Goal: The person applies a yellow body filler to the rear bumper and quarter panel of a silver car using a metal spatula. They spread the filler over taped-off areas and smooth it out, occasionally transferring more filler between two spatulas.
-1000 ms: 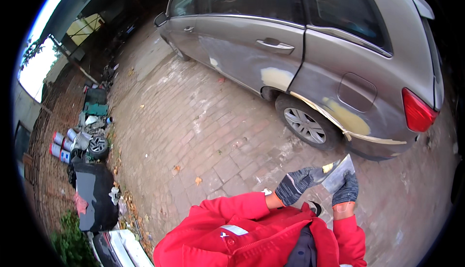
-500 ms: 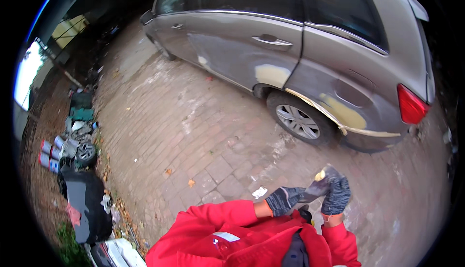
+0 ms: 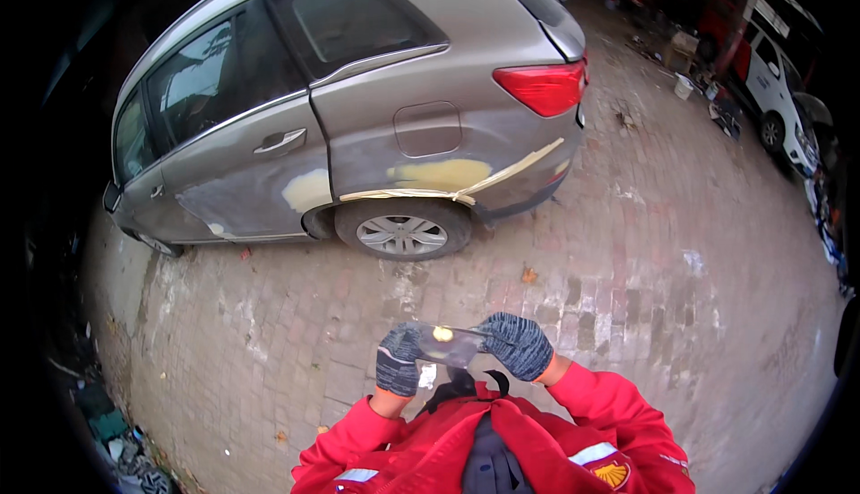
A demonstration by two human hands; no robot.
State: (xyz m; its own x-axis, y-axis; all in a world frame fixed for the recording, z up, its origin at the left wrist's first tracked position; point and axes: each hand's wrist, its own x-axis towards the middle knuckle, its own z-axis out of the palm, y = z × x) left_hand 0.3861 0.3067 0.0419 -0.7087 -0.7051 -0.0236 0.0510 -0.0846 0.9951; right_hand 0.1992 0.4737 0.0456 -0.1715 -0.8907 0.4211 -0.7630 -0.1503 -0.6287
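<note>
In front of my chest, a thin grey, see-through flat plate [image 3: 459, 349] spans the gap between my hands. A small lump of yellow putty [image 3: 442, 334] rests on it. My left hand [image 3: 399, 357], in a dark mottled knit glove with an orange cuff, is closed on the plate's left end. Gloved the same way, my right hand [image 3: 517, 344] is closed at its right end. Whether a separate blade is in either hand, I cannot tell. Ahead stands a grey-brown car [image 3: 372, 104] with yellow filler [image 3: 441, 173] above its rear wheel [image 3: 403, 232].
Masking tape [image 3: 511, 171] follows the wheel arch and rear bumper. Pale filler [image 3: 307, 190] marks the rear door. Brick paving [image 3: 618, 342] surrounds me, with a dry leaf [image 3: 529, 274] on it. A white vehicle [image 3: 772, 77] stands far right; scrap [image 3: 112, 427] lies lower left.
My view has swung right, so the car's rear and a white vehicle now show. My hands have shifted and hold the plate more level between them, the putty lump still on it.
</note>
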